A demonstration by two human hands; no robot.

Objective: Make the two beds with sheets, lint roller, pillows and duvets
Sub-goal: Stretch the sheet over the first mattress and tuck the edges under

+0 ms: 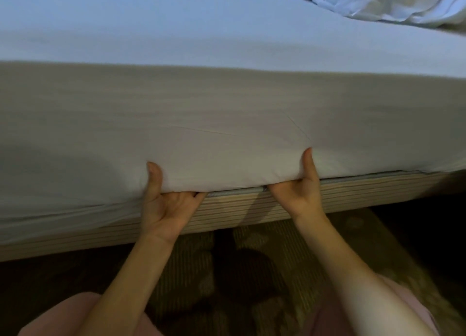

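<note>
Palms up at the bed's near edge, the left hand (pixel 166 204) and right hand (pixel 300 188) each clamp the white sheet (pixel 227 108), thumbs upright against its side, fingers hidden underneath, above the striped base (pixel 252 205).

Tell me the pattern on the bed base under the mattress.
The bed base has fine lengthwise beige stripes; head view.

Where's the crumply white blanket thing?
In the head view, the crumpled bedding lies at the top right. It rests on the sheet, on the bed's far side.
</note>
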